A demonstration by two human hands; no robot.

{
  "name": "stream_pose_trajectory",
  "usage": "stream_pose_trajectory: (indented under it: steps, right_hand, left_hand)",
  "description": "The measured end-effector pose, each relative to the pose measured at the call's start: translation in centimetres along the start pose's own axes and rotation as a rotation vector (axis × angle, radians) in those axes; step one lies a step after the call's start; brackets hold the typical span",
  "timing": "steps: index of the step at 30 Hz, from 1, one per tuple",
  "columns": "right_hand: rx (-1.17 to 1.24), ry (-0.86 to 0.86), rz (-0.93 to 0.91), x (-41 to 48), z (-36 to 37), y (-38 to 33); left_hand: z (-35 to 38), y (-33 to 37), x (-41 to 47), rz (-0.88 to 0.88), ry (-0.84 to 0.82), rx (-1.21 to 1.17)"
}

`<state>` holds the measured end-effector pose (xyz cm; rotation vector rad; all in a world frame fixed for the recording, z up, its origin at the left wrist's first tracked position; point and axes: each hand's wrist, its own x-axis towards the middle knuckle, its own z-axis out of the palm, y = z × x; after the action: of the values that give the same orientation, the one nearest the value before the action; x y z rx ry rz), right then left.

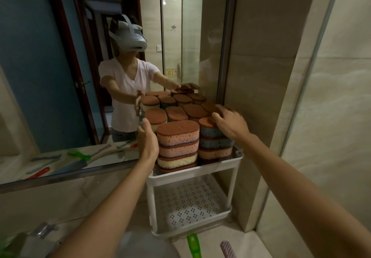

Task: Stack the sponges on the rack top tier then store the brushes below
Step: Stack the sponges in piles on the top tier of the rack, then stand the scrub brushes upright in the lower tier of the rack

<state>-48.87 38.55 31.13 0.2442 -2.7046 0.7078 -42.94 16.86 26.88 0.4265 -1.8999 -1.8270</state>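
Several stacks of brown-topped sponges fill the top tier of a white two-tier rack [236, 158]. The front stack [177, 143] has pink and yellow layers; the stack to its right [213, 137] has grey and pink ones. My left hand [147, 139] lies flat against the left side of the front stack, fingers straight. My right hand [229, 120] rests on top of the right stack, fingers spread. The perforated lower tier [190, 203] holds nothing. A green brush handle [193, 244] and a purple striped brush handle [227, 248] lie on the counter in front of the rack.
The rack stands in a corner between a large mirror [60, 77] at the left and back and a tiled wall [271, 97] at the right. The mirror reflects a person with a headset and more brushes on the counter. A chrome tap [43, 229] is at bottom left.
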Motion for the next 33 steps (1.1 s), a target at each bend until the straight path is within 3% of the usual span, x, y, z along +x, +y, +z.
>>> stream_pose_trajectory:
  steps: [6,17,24,29,33]
  right_hand:
    - [-0.091,-0.189,-0.012,1.1,-0.7,-0.8]
    - [-0.176,-0.152,-0.040,0.8,-1.1,-1.1]
    - [-0.130,0.120,-0.444,-3.4,-1.6,-5.5]
    - [0.125,0.162,-0.452,-10.5,1.1,-7.7]
    - [0.338,0.139,-0.387,-18.0,6.2,-7.1]
  left_hand:
    - [0.9,0.3,-0.3,-0.032,-0.053,-0.014]
    - [0.7,0.2,-0.4,-0.033,-0.023,0.119]
    - [-1.5,4.6,-1.5,0.352,0.199,0.532]
    - [-4.9,5.3,-6.1,0.652,0.065,0.496]
    - [-8.4,-0.8,-12.1,0.600,0.003,0.524]
